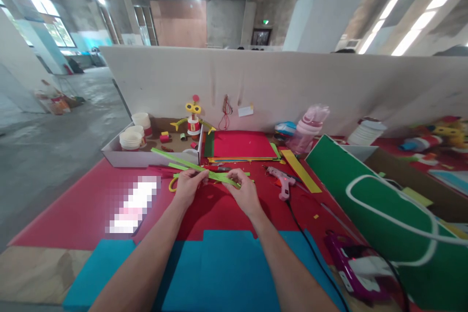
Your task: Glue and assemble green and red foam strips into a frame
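1. The left hand (188, 186) is pinching light green strips (179, 159) between thumb and fingers, near the middle of the surface (73, 214)
2. The right hand (243, 189) grips the same bundle a little farther right, thumb and fingertips closed on it
3. The light green strips lie across one another at the hands, and one long end slants up to the left, reaching in front of the white tray (153, 158)
4. A yellow loop handle (172, 185) shows just left of the left hand; what it belongs to is mostly hidden
5. A pink glue gun (283, 181) lies right of the right hand with its black cable (298, 219) running toward the near edge, and a flat yellow strip (302, 170) is just beyond it
6. Behind the hands sits a stack of coloured sheets with a red sheet (243, 144) on top
7. White cups (130, 140) stand in the tray's left part, and a yellow-eyed figure (193, 124) with outspread arms stands at its right end
8. Blue sheets (234, 268) lie nearest the person, below the forearms
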A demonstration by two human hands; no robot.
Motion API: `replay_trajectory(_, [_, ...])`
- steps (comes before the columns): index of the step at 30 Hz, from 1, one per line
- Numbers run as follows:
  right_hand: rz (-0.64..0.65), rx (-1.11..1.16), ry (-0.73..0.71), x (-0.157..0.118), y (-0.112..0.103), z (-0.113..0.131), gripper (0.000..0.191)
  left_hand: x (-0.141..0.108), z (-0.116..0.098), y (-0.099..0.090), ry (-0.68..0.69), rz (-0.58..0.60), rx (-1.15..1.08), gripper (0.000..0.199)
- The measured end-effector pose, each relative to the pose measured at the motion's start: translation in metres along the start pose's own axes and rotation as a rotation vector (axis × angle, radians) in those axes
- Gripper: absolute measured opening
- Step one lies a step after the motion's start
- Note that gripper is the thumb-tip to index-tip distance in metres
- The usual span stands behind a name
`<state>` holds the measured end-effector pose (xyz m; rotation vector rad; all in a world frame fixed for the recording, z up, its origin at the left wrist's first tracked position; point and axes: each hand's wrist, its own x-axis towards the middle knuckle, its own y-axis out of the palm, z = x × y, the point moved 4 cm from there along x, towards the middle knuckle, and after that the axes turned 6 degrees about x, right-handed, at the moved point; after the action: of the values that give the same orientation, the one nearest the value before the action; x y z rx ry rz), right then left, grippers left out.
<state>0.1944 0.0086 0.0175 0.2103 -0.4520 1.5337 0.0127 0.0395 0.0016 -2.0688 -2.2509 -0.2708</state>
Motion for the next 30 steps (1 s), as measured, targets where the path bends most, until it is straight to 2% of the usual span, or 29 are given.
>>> replay_trajectory(3, [0.000,-0.030,-0.034,0.001,-0.003,0.008,0.022,0.004,0.000,-0.009,0.010,-0.054,-0.018,0.025])
replay_trajectory(6, [0.001,-0.035,-0.029,0.001,-0.004,0.011,0.025,0.005,0.001,-0.011,0.017,-0.061,-0.024,0.024])
replay_trajectory(10, [-0.009,-0.029,-0.012,0.000,-0.004,0.008,0.023,0.003,0.000,-0.008,0.017,-0.050,-0.024,0.023])
replay_trajectory(16, [-0.021,0.022,-0.003,0.002,-0.005,-0.002,0.021,0.004,-0.004,-0.012,0.023,-0.105,-0.040,0.023])
replay_trajectory(23, [-0.054,0.092,-0.036,0.004,-0.006,-0.004,0.016,0.003,-0.011,-0.014,0.076,-0.086,0.001,0.021])
replay_trajectory(30, [-0.102,0.190,0.102,0.004,-0.011,-0.014,0.022,0.003,-0.014,-0.016,0.061,-0.093,-0.005,0.022])
